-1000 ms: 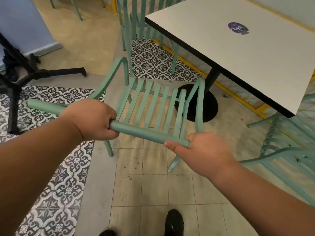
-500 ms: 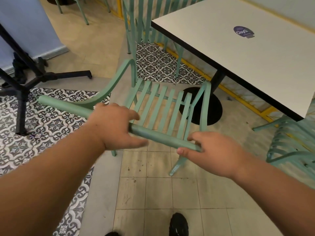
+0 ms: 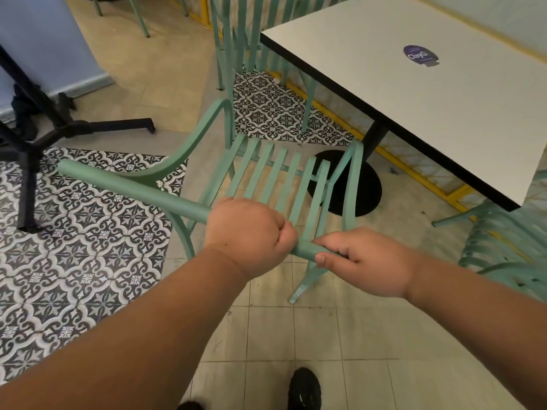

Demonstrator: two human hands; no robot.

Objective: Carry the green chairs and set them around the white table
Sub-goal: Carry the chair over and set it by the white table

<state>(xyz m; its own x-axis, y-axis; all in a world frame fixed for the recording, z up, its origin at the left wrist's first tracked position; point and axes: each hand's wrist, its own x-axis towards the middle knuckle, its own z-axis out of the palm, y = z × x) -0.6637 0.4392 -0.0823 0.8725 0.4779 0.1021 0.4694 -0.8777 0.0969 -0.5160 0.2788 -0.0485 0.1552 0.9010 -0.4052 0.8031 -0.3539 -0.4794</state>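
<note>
A green slatted armchair [image 3: 266, 173] stands on the floor in front of me, its seat facing the white table [image 3: 429, 93]. My left hand [image 3: 248, 232] is closed around the chair's top back rail near its right end. My right hand [image 3: 364, 261] grips the same rail's right end, close beside the left hand. The table's black pedestal base [image 3: 355, 184] sits just beyond the chair's right front leg. Another green chair [image 3: 509, 253] stands at the table's near right side, and a third green chair [image 3: 245, 34] stands at its far left edge.
A black wheeled stand [image 3: 74, 125] with legs spreads over the patterned tiles at left. A blue wall panel [image 3: 44, 39] rises behind it. A yellow floor rail [image 3: 414, 170] runs under the table. My black shoe [image 3: 305, 389] shows at the bottom.
My left hand let go of the rail's middle, slid right along it and closed again beside my right hand. The chair and table appear slightly nearer.
</note>
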